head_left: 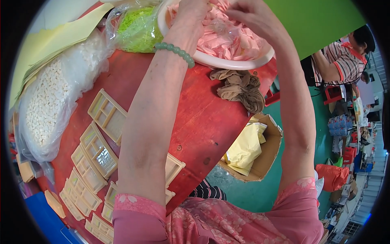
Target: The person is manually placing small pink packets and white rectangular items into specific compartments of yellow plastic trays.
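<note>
Both of my hands reach over a white basin [256, 64] full of small pink packets [227, 40] at the far end of the red table. My left hand [195, 9], below a green bead bracelet [175, 51] on the wrist, is partly cut off by the top edge. Its fingertips are hidden, so any hold cannot be made out. Over the basin's right half, my right hand [248, 13] has its visible fingers bent and slightly apart, with nothing seen in them. A crumpled brown cloth [239, 87] lies just in front of the basin.
Several cream divided trays [99, 150] lie on the red table [199, 130]. Bags of white pieces [46, 105] and green shreds [138, 28] stand at the left. A cardboard box [270, 150] with yellow sheets stands beyond the table's right edge. Another person [339, 61] is at the right.
</note>
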